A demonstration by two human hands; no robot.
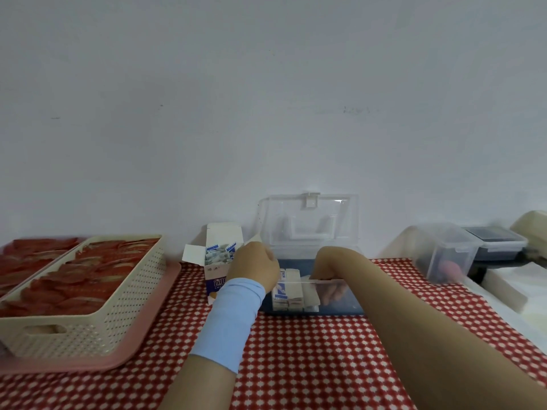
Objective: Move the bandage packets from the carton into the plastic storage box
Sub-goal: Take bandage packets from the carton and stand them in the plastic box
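Holding our left hand (254,269), blue cuff (231,318) at the wrist, at the open top of the carton (217,279) left of centre frame, we see loose bandage packets (219,254) inside it; the fingers curl away from us, so we cannot tell whether they pinch one. Our right hand (331,287) dips into the plastic storage box (340,309) at centre, lid (307,220) raised, beside stacked packets (288,290) at its left end, and the clear wall blurs its grip beyond telling
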